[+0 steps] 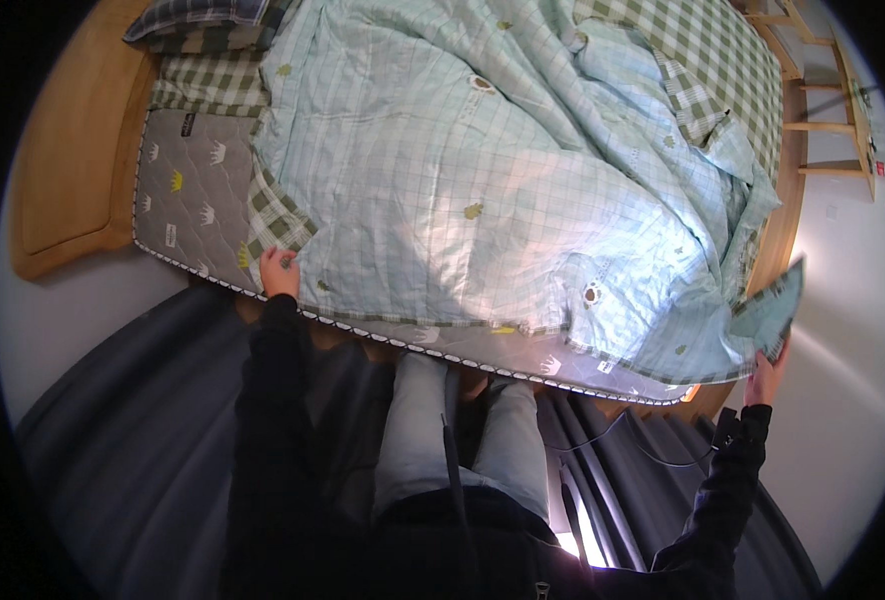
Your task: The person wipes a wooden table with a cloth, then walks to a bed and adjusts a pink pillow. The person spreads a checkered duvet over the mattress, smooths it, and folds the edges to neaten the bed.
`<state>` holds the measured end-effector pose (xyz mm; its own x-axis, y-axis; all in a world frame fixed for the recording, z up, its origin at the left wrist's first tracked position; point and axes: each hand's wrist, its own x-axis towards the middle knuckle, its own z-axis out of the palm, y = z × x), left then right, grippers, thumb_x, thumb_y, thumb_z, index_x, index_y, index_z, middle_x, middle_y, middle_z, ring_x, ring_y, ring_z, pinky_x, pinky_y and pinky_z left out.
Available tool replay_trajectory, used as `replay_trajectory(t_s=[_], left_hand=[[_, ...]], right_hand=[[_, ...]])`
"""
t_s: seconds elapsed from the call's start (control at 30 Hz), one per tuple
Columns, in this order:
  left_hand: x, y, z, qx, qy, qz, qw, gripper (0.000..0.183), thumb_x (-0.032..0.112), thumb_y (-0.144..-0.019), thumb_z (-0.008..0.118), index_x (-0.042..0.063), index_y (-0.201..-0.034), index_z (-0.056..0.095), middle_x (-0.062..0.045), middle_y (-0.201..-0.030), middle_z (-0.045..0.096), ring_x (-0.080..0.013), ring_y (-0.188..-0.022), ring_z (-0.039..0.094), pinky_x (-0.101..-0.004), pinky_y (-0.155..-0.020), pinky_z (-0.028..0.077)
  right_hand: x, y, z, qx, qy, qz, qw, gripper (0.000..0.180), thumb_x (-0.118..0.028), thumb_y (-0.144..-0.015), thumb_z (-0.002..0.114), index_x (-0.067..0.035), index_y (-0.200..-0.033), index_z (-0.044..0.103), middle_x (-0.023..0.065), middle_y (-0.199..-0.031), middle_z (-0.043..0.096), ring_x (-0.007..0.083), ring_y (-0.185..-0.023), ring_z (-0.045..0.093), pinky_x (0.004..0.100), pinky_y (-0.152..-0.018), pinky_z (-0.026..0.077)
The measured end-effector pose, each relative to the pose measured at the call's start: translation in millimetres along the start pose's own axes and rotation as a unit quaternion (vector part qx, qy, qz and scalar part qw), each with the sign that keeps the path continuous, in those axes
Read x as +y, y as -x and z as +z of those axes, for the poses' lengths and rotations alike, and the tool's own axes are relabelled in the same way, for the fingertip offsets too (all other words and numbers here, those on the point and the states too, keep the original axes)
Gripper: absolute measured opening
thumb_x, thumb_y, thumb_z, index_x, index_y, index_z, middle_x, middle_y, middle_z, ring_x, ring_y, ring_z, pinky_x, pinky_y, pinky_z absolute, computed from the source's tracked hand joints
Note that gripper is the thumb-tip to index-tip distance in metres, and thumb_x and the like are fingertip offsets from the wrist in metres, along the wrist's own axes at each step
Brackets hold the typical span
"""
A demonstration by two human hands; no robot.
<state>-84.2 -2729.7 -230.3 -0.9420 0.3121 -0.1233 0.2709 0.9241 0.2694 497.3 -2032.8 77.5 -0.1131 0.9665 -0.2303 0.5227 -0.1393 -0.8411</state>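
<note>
A pale green checked quilt [442, 202] with leaf and bear prints is spread over the bed in front of me. My left hand [280, 273] grips its near left corner, where a green-and-white gingham underside [276, 214] is folded over. Out at the far right, my right hand [766, 379] pinches the other near corner, which is raised off the bed and turned up. Between the hands, the quilt's dark-trimmed edge lies slightly short of the mattress edge. A grey quilted mattress [195, 169] with white and yellow crowns shows at the left and along the near side.
A wooden headboard [75, 142] stands at the left, with plaid pillows [202, 22] by it. Green gingham bedding [720, 56] covers the far right. Dark curtains [142, 405] hang around my legs, and a thin cable [660, 459] runs near my right arm. Wooden shelving [825, 127] is at upper right.
</note>
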Motion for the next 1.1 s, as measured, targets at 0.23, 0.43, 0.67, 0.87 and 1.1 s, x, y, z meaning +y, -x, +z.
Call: replay_trajectory(t_s=[0.23,0.43,0.67,0.87,1.1], left_hand=[[26,-40,-23,-0.268,-0.069,-0.079,0.958,0.061,0.013,-0.072,0.074,0.006,-0.130,0.059,-0.021,-0.141,0.049,-0.0368,-0.128,0.049,-0.0416,-0.107,0.041],[2,-38,-2,-0.151,0.045,-0.011,0.987,0.053,0.003,-0.069,0.073,0.008,-0.118,0.055,-0.018,-0.117,0.056,-0.0392,-0.112,0.054,-0.0457,-0.093,0.047],[9,0,80,-0.317,0.059,-0.131,0.937,0.038,0.043,-0.080,0.068,0.005,-0.078,0.067,-0.016,-0.085,0.068,-0.0344,-0.080,0.067,-0.0434,-0.074,0.053],[39,55,102,-0.244,0.051,-0.422,0.872,0.071,0.060,-0.070,0.075,-0.007,-0.094,0.069,-0.022,-0.100,0.070,-0.0284,-0.098,0.067,-0.0393,-0.083,0.053],[-33,59,140,-0.237,0.388,-0.556,0.697,0.063,0.046,-0.074,0.077,0.004,-0.118,0.057,-0.014,-0.108,0.062,-0.0310,-0.097,0.061,-0.0469,-0.081,0.050]], right_hand=[[-6,29,39,-0.040,0.038,0.026,0.998,0.034,0.000,-0.092,0.055,-0.003,-0.124,0.064,0.0051,-0.114,0.064,0.0135,-0.099,0.059,0.0252,-0.085,0.047],[-28,79,14,0.099,0.086,0.075,0.989,0.014,-0.012,-0.092,0.064,-0.004,-0.101,0.070,-0.0077,-0.075,0.055,0.0012,-0.058,0.042,0.0212,-0.048,0.027],[-16,113,-15,0.185,0.050,0.075,0.979,0.020,-0.024,-0.091,0.062,-0.005,-0.093,0.069,-0.0035,-0.075,0.058,0.0073,-0.062,0.052,0.0260,-0.051,0.038],[7,139,-40,0.291,-0.142,0.170,0.931,0.033,-0.037,-0.090,0.058,-0.013,-0.112,0.063,0.0024,-0.108,0.065,0.0183,-0.090,0.063,0.0359,-0.066,0.052],[70,123,-164,0.213,-0.208,0.160,0.941,0.042,-0.038,-0.092,0.056,-0.009,-0.122,0.059,0.0078,-0.122,0.062,0.0283,-0.108,0.061,0.0459,-0.089,0.052]])
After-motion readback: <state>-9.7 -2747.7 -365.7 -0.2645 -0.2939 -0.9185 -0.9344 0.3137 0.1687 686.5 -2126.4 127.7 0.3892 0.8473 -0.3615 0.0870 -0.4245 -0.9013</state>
